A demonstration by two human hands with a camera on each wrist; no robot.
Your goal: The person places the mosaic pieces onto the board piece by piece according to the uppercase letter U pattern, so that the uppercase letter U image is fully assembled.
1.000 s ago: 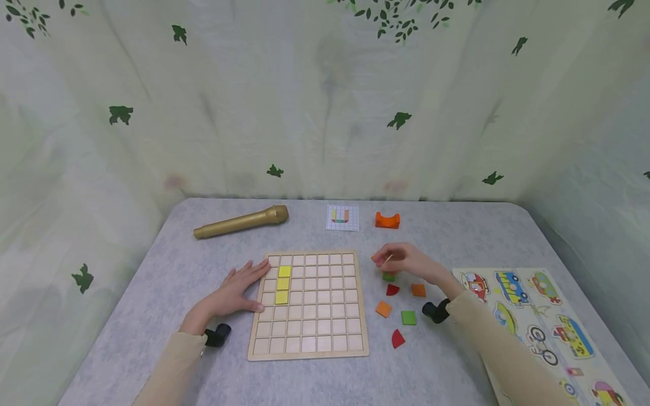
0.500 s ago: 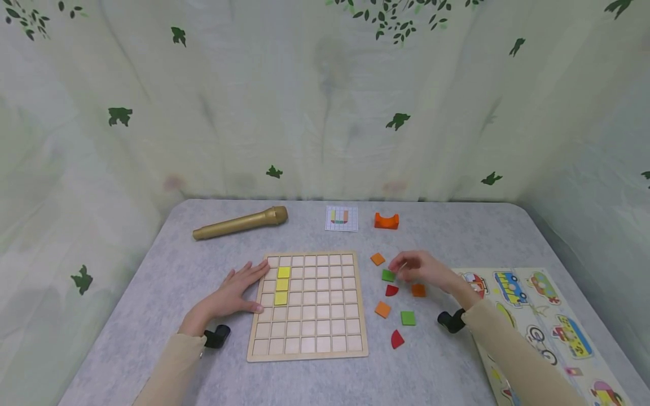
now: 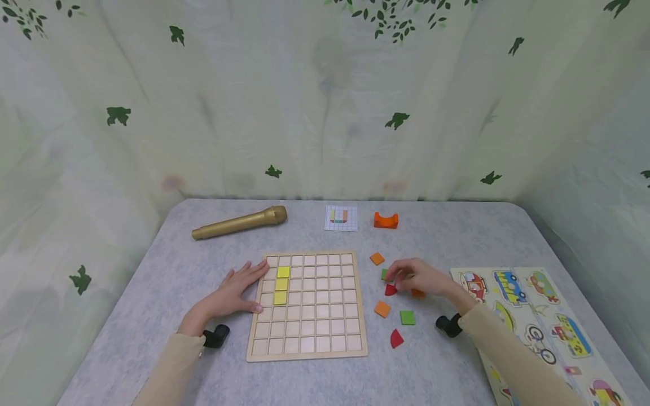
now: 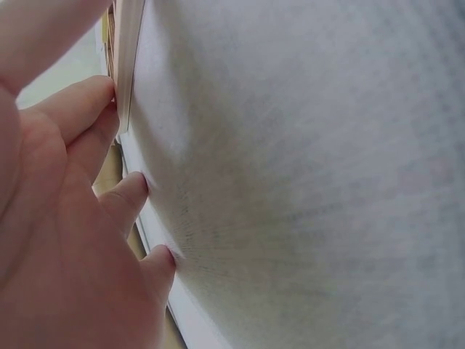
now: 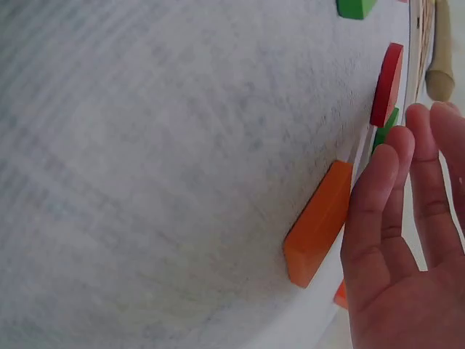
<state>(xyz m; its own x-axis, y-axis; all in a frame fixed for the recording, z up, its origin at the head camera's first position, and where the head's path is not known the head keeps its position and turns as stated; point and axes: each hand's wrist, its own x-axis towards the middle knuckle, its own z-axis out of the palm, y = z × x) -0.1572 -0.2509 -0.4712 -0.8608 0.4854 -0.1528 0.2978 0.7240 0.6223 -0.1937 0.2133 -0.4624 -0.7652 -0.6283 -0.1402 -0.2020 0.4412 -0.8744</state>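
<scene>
My left hand (image 3: pixel 231 293) rests at the left edge of a wooden grid board (image 3: pixel 255 357), fingers spread. In the left wrist view, two fingertips touch the board's side wall (image 4: pixel 126 65). Several yellow square tiles (image 3: pixel 281 285) stand in one column of the grid. Over the loose tiles right of the board hovers my right hand (image 3: pixel 421 277), fingers loosely bent. Its fingertips are near a partly covered green tile (image 3: pixel 384 274) and a red quarter-circle tile (image 3: pixel 390 290). An orange tile (image 5: pixel 320 225) lies beside the fingers in the right wrist view. Nothing shows between them.
More orange (image 3: pixel 382 309), green (image 3: pixel 407 318) and red (image 3: pixel 396 338) tiles lie nearby. Behind the board are a gold microphone (image 3: pixel 238 223), a pattern card (image 3: pixel 341 218) and an orange cradle-shaped block (image 3: pixel 386 220). A vehicle picture board (image 3: pixel 518 307) lies under the right forearm.
My right hand has drawn back right and toward me from the far orange tile, which is now uncovered, to the red and green tiles. My left hand has stayed in place.
</scene>
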